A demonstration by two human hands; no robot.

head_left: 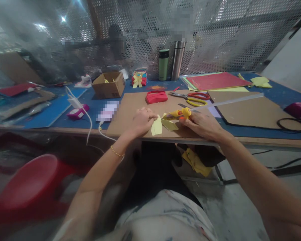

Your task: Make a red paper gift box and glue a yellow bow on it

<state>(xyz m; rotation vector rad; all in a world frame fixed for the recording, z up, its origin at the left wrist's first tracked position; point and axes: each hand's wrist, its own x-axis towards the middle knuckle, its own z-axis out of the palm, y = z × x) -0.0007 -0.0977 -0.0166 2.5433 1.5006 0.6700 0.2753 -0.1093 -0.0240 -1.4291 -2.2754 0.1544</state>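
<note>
In my right hand (203, 124) is a yellow hot glue gun (177, 114), with a long clear glue stick (233, 99) sticking out of its back to the right. Its nozzle points left, at strips of yellow paper (157, 128) over the cardboard sheet (130, 103). My left hand (143, 121) pinches the top of these strips between its fingers. A second yellow piece (170, 125) angles off to the right, below the nozzle. Whether the nozzle touches the paper is too small to tell. Just beyond my hands lies a red folded paper piece (157, 97).
Behind the glue gun lie red- and yellow-handled scissors (203, 96). A cardboard box (109, 85), a bow-decorated red item (139, 79) and two flasks (163, 65) stand farther back. White cable (90, 124) hangs over the left edge. Red sheets (218, 81) and cardboard (256, 112) lie right.
</note>
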